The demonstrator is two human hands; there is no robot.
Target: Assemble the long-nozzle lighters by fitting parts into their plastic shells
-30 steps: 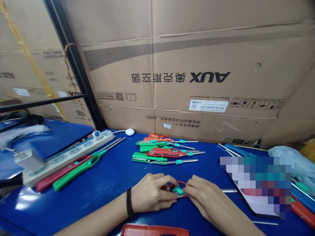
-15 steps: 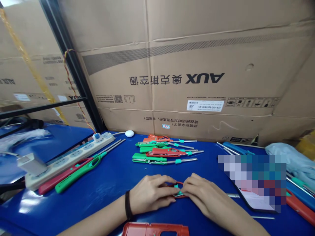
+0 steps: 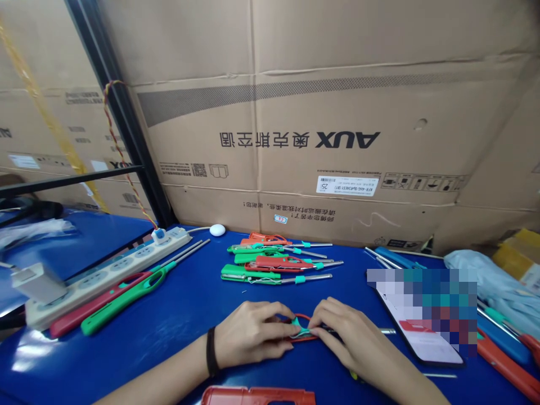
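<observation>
My left hand (image 3: 248, 337) and my right hand (image 3: 350, 337) rest on the blue table (image 3: 181, 315) and meet over a red lighter body (image 3: 304, 332) with a teal part at its middle. The fingers of both hands are closed on it, pinching at the teal piece. A metal tube (image 3: 387, 331) sticks out to the right from under my right hand. A black band sits on my left wrist (image 3: 210, 352).
A pile of green and red long-nosed lighters (image 3: 274, 263) lies behind my hands. A green and a red lighter (image 3: 122, 298) lie by a white power strip (image 3: 105, 273) at left. A phone (image 3: 417, 320) lies at right, a red shell (image 3: 257, 396) at the near edge, cardboard boxes (image 3: 337, 124) behind.
My hands stay on the red lighter body; the fingers shift slightly at the teal part. The view has drifted a little to the right.
</observation>
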